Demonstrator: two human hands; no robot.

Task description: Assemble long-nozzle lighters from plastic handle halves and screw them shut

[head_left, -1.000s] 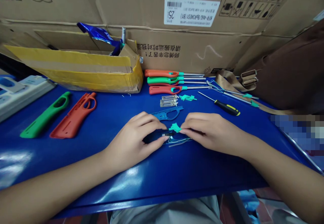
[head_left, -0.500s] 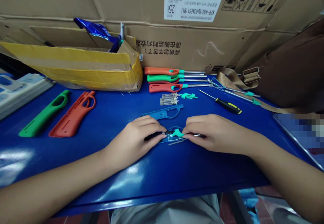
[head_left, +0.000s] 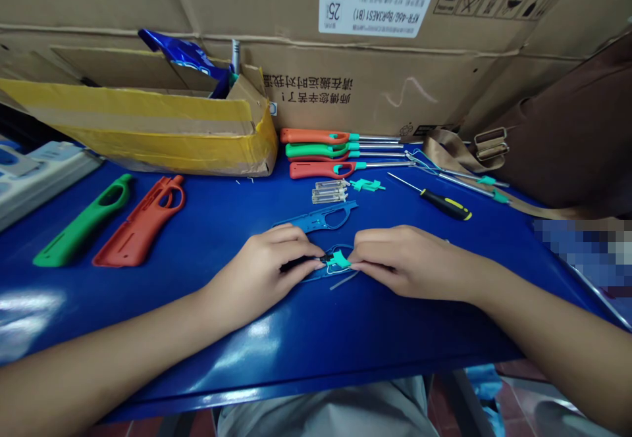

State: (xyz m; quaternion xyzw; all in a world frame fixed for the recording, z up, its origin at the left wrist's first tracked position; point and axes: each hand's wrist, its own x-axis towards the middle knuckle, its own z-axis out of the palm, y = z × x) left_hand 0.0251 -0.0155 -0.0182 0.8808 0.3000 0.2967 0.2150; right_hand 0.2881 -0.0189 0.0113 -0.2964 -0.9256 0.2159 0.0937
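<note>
My left hand (head_left: 266, 272) and my right hand (head_left: 409, 262) meet at the middle of the blue table (head_left: 316, 338), both pinched on a small assembly. Between the fingertips shows a teal plastic trigger piece (head_left: 338, 260) with a dark part and thin wires beside it, all resting inside a blue handle shell that my hands mostly cover. A second blue handle shell (head_left: 320, 217) lies just behind my fingers. What exactly each finger grips is partly hidden.
Finished orange and green lighters (head_left: 326, 153) lie at the back, with clear tubes (head_left: 330, 192), teal pieces (head_left: 368, 185) and a screwdriver (head_left: 442, 203) nearby. Green (head_left: 81, 223) and orange (head_left: 141, 223) handle shells lie left. A taped carton (head_left: 148, 128) and a brown bag (head_left: 567, 141) border the table.
My right hand has slid slightly left, closing in on the teal piece. The teal piece has dropped from above the shell into it. My left hand has hardly moved.
</note>
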